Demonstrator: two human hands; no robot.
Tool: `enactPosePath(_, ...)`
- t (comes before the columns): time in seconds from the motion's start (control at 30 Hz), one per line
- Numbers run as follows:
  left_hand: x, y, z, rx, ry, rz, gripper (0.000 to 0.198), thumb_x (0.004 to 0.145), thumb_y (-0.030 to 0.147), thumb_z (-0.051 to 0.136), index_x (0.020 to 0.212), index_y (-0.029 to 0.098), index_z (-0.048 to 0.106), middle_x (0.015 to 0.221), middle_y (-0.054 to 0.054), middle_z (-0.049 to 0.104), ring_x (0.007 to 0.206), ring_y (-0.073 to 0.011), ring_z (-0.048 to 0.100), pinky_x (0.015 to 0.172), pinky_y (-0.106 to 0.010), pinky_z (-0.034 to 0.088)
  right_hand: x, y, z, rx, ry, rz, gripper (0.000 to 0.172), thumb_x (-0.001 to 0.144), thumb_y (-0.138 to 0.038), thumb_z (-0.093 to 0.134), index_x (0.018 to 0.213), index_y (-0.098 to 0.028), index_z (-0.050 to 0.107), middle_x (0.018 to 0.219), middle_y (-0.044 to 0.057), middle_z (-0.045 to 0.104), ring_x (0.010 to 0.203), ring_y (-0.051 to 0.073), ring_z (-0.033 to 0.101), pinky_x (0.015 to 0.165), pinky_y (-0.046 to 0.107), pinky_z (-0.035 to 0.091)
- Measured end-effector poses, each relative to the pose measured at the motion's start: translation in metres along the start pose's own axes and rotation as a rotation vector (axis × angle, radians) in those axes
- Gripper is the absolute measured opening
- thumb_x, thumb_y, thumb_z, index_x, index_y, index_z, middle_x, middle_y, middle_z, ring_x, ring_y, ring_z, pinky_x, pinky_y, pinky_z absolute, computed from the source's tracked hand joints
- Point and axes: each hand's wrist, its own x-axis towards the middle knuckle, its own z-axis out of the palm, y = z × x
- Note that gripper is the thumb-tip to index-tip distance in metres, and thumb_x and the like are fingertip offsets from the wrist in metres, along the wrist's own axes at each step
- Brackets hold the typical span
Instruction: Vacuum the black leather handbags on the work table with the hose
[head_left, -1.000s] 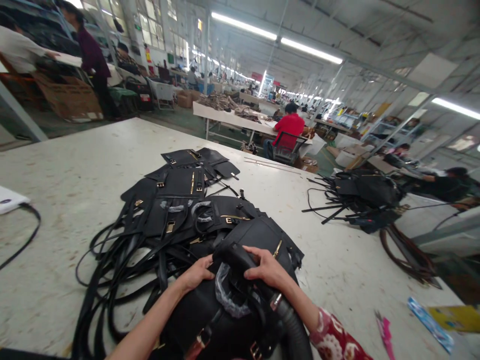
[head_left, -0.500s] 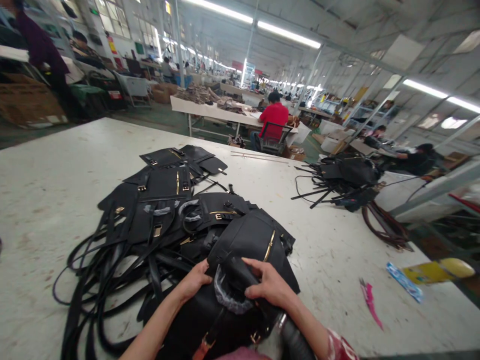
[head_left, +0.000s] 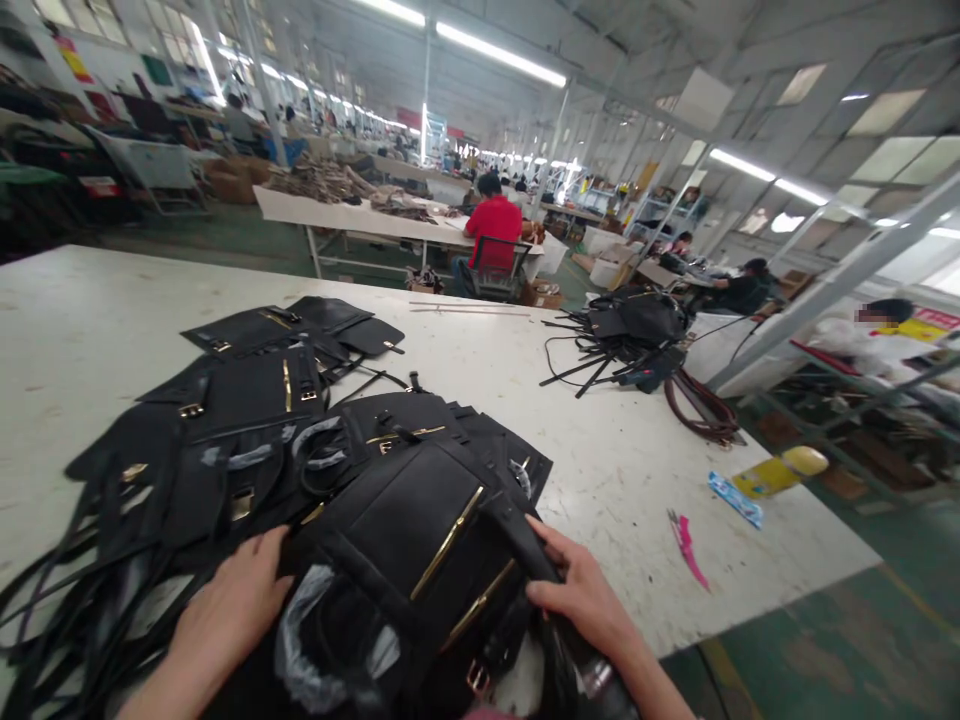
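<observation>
A black backpack (head_left: 409, 500) with gold zips lies in front of me, tilted toward me. Its top handle (head_left: 300, 640) is wrapped in clear plastic. My left hand (head_left: 236, 595) grips the bag's left side, fingertips partly hidden by the dark material. My right hand (head_left: 581, 590) is closed around a black nozzle (head_left: 517, 535), which lies against the bag's right side beside the zips. Below that hand the nozzle runs into a shiny collar (head_left: 598, 677) and a dark hose at the lower edge. Other black bags (head_left: 247, 390) lie overlapped behind, with loose straps (head_left: 82, 600) on the left.
Pink snips (head_left: 688, 550), a blue-and-white packet (head_left: 736, 500) and a yellow bottle (head_left: 780, 472) lie on the white table (head_left: 622, 500) at right. More black bags (head_left: 637, 325) and a brown strap coil (head_left: 701, 405) sit farther back. A person in red (head_left: 493, 230) sits beyond.
My view has swung right. The backpack is turned and tilted, so a second gold zip shows. My left hand moved from beside the handle to the bag's side; the nozzle moved from the handle to the right side.
</observation>
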Motion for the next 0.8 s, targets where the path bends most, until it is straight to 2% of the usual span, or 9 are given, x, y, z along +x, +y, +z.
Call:
enactPosePath(0.07,-0.007,0.037,0.021,0.172,0.238,0.151,0.049,0.071,0.028,0.048,0.117,0.012,0.049,0.127,-0.019,0.046,0.123,-0.0357,0.034,0.1,-0.051,0.027,-0.013,0.009,-0.013,0.04,0.023,0.027,0.07,0.06,-0.014,0.064,0.127,-0.022,0.043,0.098,0.003,0.064,0.072,0.018,0.058,0.059,0.027,0.047)
enactPosePath(0.1,-0.011,0.059,0.039,0.214,0.273,0.267,0.049,0.076,0.03,0.044,0.122,0.012,0.045,0.13,-0.018,0.043,0.125,-0.0317,0.032,0.101,-0.047,0.027,-0.018,0.012,-0.017,0.057,0.037,0.036,0.071,0.061,-0.017,0.064,0.127,-0.021,0.042,0.096,0.003,0.064,0.068,0.018,0.058,0.056,0.028,0.047)
enactPosePath(0.17,-0.016,0.101,0.085,0.251,0.246,0.469,0.049,0.081,0.03,0.04,0.128,0.016,0.04,0.137,-0.013,0.037,0.13,-0.0275,0.025,0.105,-0.047,0.021,-0.023,0.013,-0.023,0.06,0.099,0.049,0.072,0.062,-0.021,0.065,0.13,-0.02,0.038,0.087,0.003,0.064,0.059,0.016,0.056,0.05,0.027,0.045)
enactPosePath(0.23,-0.019,0.128,0.132,0.313,0.207,0.553,0.052,0.081,0.029,0.04,0.132,0.018,0.036,0.143,-0.011,0.028,0.133,-0.0307,0.014,0.105,-0.056,0.01,-0.023,0.012,-0.03,0.036,0.191,0.038,0.072,0.064,-0.023,0.063,0.131,-0.021,0.036,0.082,0.001,0.064,0.053,0.014,0.054,0.047,0.025,0.043)
enactPosePath(0.33,-0.02,0.133,0.178,0.388,0.186,0.555,0.055,0.082,0.028,0.039,0.134,0.012,0.032,0.144,-0.014,0.022,0.134,-0.0319,0.008,0.104,-0.059,0.002,-0.016,0.011,-0.038,-0.009,0.231,0.022,0.07,0.064,-0.021,0.062,0.13,-0.022,0.037,0.085,0.001,0.064,0.053,0.013,0.053,0.046,0.024,0.042)
enactPosePath(0.4,-0.018,0.125,0.188,0.42,0.182,0.572,0.056,0.083,0.029,0.036,0.135,0.011,0.029,0.144,-0.014,0.02,0.134,-0.0298,0.006,0.105,-0.057,0.002,-0.008,0.017,-0.039,-0.001,0.152,0.026,0.069,0.062,-0.019,0.061,0.128,-0.022,0.042,0.086,0.0,0.064,0.057,0.014,0.055,0.046,0.024,0.042)
enactPosePath(0.53,-0.014,0.115,0.187,0.461,0.184,0.595,0.055,0.084,0.029,0.033,0.136,0.012,0.025,0.145,-0.012,0.02,0.135,-0.028,0.006,0.105,-0.057,0.001,0.021,0.036,-0.022,0.057,0.037,0.059,0.069,0.056,-0.017,0.063,0.123,-0.02,0.047,0.08,-0.001,0.065,0.058,0.015,0.056,0.047,0.024,0.044)
enactPosePath(0.7,-0.022,0.116,0.19,0.461,0.133,0.599,0.058,0.082,0.033,0.037,0.136,0.014,0.027,0.145,-0.011,0.019,0.134,-0.029,0.005,0.105,-0.057,-0.002,0.071,0.034,-0.008,-0.011,0.238,-0.062,0.073,0.058,-0.021,0.064,0.127,-0.018,0.042,0.079,-0.001,0.065,0.053,0.013,0.052,0.047,0.025,0.046)
enactPosePath(0.8,-0.039,0.108,0.19,0.435,0.06,0.628,0.062,0.081,0.037,0.04,0.137,0.018,0.023,0.145,-0.01,0.019,0.134,-0.0294,0.007,0.105,-0.057,-0.001,0.07,0.021,-0.017,-0.018,0.258,-0.099,0.074,0.061,-0.022,0.064,0.13,-0.019,0.038,0.082,0.001,0.065,0.049,0.012,0.051,0.045,0.025,0.045)
